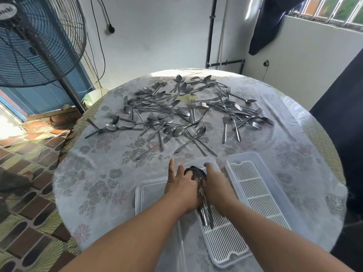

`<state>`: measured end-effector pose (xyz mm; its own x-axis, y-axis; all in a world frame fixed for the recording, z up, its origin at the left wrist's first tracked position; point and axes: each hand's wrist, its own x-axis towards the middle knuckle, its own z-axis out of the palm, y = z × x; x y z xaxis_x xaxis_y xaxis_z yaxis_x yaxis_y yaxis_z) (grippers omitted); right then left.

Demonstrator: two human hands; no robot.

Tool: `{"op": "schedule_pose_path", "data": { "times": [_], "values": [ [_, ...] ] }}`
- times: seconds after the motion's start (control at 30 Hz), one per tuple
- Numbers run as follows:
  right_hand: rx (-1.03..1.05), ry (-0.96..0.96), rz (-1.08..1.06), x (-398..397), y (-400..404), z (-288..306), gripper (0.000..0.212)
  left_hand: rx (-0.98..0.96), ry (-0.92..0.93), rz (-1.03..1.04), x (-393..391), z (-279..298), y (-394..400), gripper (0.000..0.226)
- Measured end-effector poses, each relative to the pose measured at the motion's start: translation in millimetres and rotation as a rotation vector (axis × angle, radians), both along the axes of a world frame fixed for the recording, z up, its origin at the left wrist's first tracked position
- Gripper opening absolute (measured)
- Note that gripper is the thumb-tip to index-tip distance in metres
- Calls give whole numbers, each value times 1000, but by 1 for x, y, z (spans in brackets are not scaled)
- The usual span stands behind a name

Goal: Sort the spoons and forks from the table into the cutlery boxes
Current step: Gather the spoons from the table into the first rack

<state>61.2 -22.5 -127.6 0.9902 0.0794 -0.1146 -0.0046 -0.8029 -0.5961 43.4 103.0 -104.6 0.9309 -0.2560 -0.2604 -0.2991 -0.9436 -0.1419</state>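
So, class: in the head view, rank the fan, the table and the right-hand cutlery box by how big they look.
1. Table
2. Fan, partly cropped
3. Cutlery box, though nearest the camera

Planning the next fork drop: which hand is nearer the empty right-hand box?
Right. The right hand lies beside the empty right-hand box; the left hand is farther left.

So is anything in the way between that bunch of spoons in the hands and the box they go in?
Nothing visible blocks them. Both hands, left and right, hold the bunch of spoons right over the near cutlery box, with the handles already reaching down to its white slotted tray. The second box sits off to the right.
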Motion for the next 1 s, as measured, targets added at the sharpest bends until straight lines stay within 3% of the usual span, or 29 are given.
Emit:
{"op": "schedule_pose_path", "data": {
  "times": [0.07, 0.17, 0.27, 0.33, 0.4, 0.5, 0.6, 0.67, 0.77, 0.87, 1.0],
  "values": [
    [-127, -50, 68, -2, -2, -5, 29, 49, 20, -50, 0, -2, 1, 65],
    [-202, -114, 154, 2, -5, -8, 53, 44, 24, -77, -1, -2, 2, 68],
    [-239, -231, 249, 2, -8, -5, 38, -8, -44, -42, -2, 0, 5, 64],
    [-378, -348, 344, 2, -10, -5, 27, 25, -31, -33, -3, 1, 5, 63],
    [-412, -239, 421, 0, -9, -11, 25, 92, 21, -37, -1, 4, 2, 62],
    [-494, -172, 494, 9, -8, -32, 43, 145, 105, -22, 4, 8, -5, 62],
    [-525, -98, 440, 21, -8, -54, 61, 125, 111, 16, 4, 4, -9, 80],
    [-473, -106, 404, 19, -8, -48, 61, 92, 82, 31, 2, 2, -9, 80],
    [-326, -197, 385, 12, -10, -30, 48, -42, 1, 102, 4, 5, -6, 54],
    [-73, -210, 172, 10, -5, -12, 26, -324, -146, 253, 16, 4, 3, 30],
    [132, -182, 12, 17, 11, 8, 29, -733, -221, 508, 36, 16, 19, 17]
  ]
}}
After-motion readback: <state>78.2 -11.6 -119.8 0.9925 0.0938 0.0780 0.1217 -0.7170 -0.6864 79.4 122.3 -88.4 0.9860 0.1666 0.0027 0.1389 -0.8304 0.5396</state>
